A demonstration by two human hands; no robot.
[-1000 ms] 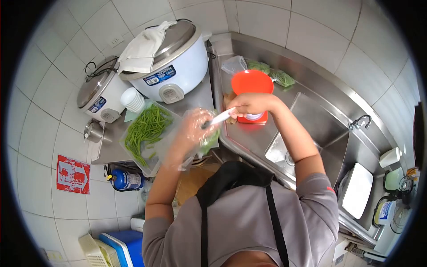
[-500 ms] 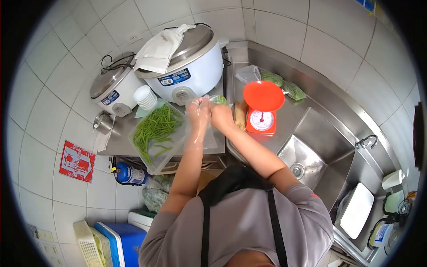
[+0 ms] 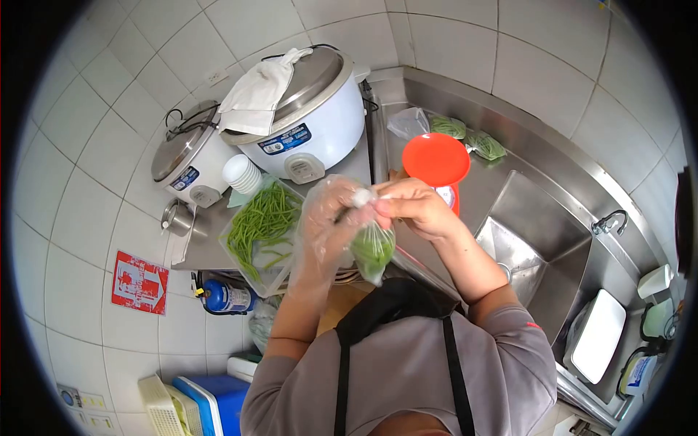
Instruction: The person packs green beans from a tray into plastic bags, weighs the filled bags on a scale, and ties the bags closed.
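Observation:
A clear plastic bag of green beans (image 3: 372, 251) hangs in front of my chest, its neck bunched between my two hands. My left hand (image 3: 329, 218), inside a clear plastic glove, is closed on the bag's gathered top. Bare, my right hand (image 3: 423, 209) pinches the same neck from the other side. Loose green beans (image 3: 263, 221) lie in a clear plastic tray (image 3: 270, 282) to the left. Behind my right hand stands a red kitchen scale with a round pan (image 3: 436, 158); its dial is mostly hidden.
Two rice cookers (image 3: 320, 145) stand at the back left, a white cloth (image 3: 262, 91) on the larger one. Stacked white cups (image 3: 241, 174) are beside them. Filled bags of beans (image 3: 486, 145) lie behind the scale. A steel sink (image 3: 527, 240) is at right.
Both hands have come up and nearer to my chest with the bag of green beans. It was mostly hidden low by the rice cooker and now hangs in plain view.

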